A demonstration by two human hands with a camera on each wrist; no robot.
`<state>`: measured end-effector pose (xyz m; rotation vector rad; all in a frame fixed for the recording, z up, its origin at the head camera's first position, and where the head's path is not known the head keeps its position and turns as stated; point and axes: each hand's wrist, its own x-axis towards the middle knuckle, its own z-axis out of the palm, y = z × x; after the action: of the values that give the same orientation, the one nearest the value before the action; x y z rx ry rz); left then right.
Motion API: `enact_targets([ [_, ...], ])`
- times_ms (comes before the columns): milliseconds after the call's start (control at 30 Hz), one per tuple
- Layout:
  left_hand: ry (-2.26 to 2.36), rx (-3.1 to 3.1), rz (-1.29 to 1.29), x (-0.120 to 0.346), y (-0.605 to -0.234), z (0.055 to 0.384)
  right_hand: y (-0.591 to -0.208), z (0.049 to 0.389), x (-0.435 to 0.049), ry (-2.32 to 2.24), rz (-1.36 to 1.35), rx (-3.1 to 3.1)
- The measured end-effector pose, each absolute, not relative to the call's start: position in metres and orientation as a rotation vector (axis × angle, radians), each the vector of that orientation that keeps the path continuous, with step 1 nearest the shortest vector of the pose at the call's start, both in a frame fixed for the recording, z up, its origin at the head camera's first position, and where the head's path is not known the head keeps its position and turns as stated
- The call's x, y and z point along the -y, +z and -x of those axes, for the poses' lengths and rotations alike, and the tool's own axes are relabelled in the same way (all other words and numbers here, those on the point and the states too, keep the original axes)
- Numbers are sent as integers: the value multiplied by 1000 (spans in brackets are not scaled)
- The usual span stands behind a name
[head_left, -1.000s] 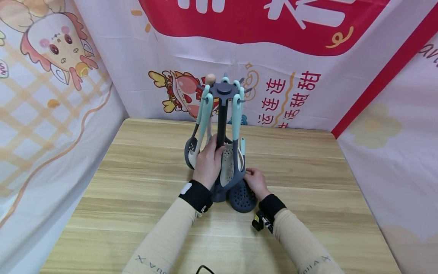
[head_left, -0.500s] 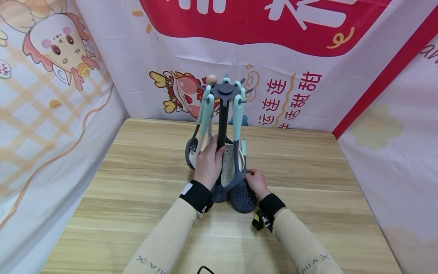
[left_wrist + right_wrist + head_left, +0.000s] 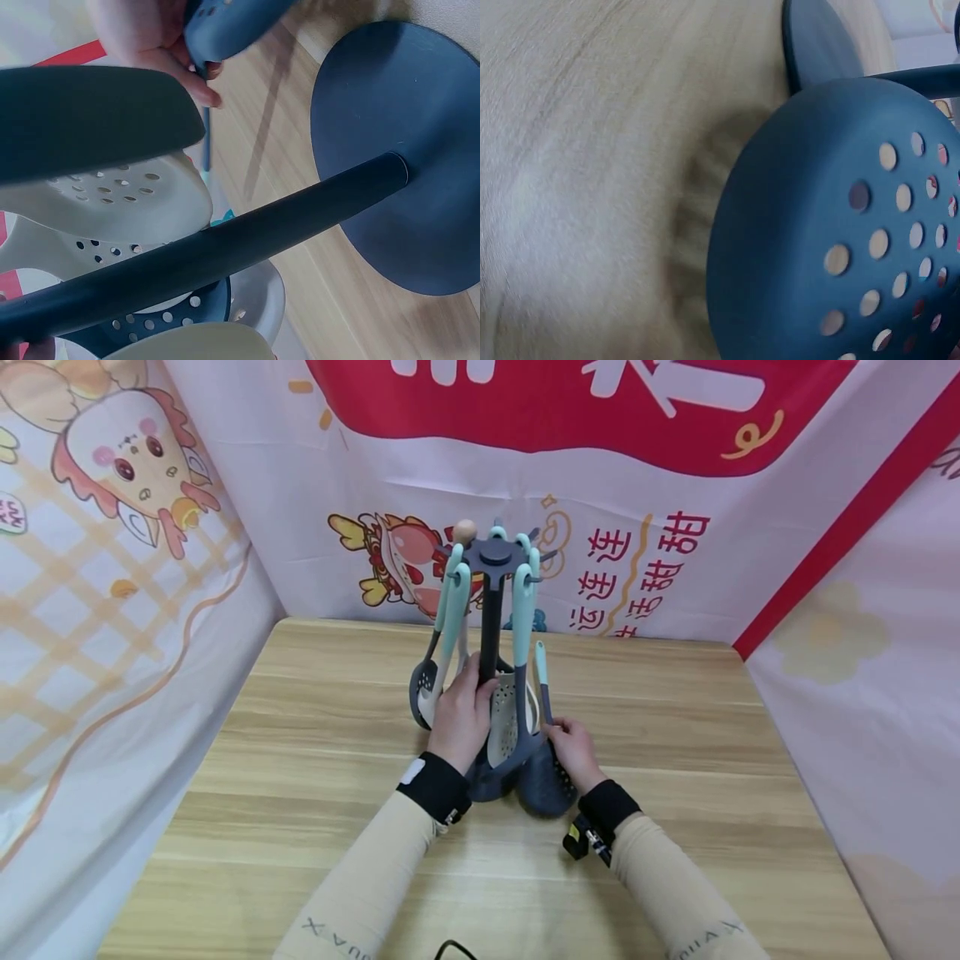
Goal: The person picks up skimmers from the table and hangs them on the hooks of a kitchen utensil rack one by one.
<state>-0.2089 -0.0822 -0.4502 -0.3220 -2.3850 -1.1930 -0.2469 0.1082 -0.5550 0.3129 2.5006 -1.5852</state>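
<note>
A dark utensil stand (image 3: 491, 627) stands upright on the table, with several mint-handled kitchen tools hanging from its top hooks. My left hand (image 3: 459, 714) grips the stand's pole about midway down. In the left wrist view the pole (image 3: 225, 247) runs down to a round dark base (image 3: 397, 97). Right of the stand, my right hand (image 3: 573, 752) holds a dark skimmer (image 3: 543, 785) low on its handle, the mint end pointing up. The skimmer's holed bowl (image 3: 802, 210) fills much of the right wrist view, close over the table.
A white slotted turner (image 3: 502, 718) and a dark holed spoon (image 3: 424, 685) hang around the pole. The wooden table (image 3: 300, 693) reaches back to printed cloth walls (image 3: 300, 527). A black cable (image 3: 453, 946) shows at the front.
My right hand has moved slightly right and up with the skimmer, whose handle now shows higher beside the stand and whose bowl has turned. My left hand keeps its grip on the pole.
</note>
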Motion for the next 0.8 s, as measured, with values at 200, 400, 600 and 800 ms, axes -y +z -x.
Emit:
enact_targets([
  [200, -1202, 2386, 321, 83, -447, 209, -535, 247, -111, -1626, -255, -2555],
  [400, -1245, 2394, 329, 83, -445, 209, -512, 243, -113, -1721, -187, -2610],
  [600, -1312, 2413, 302, 78, -445, 209, -491, 234, -117, -1796, -156, -2599],
  [800, -1381, 2427, 280, 76, -444, 208, -474, 218, -120, -1900, -143, -2582],
])
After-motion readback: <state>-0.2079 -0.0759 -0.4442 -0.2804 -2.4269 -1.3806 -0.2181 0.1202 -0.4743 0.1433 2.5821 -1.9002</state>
